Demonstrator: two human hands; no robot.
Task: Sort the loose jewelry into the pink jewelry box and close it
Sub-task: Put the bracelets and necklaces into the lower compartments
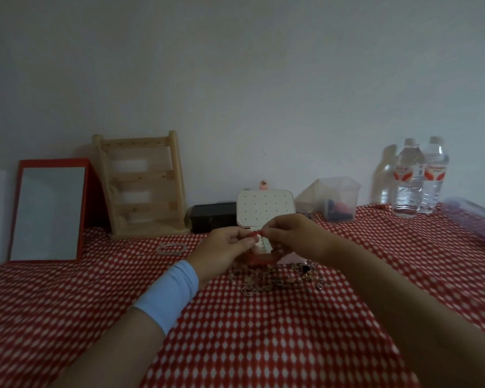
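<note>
1. Our left hand point(230, 246) and right hand point(287, 236) each pinch the red bead strand point(254, 234) with curled fingers; the double grip pulls it taut, probably for its clasp.
2. The pinched span runs left to right; the rest loops downward.
3. It hangs over the open pink jewelry box point(265, 210), ready for lowering in.

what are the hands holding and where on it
A string of red beads: the left hand and the right hand each pinch its top, close together, and the loop hangs below.
</note>
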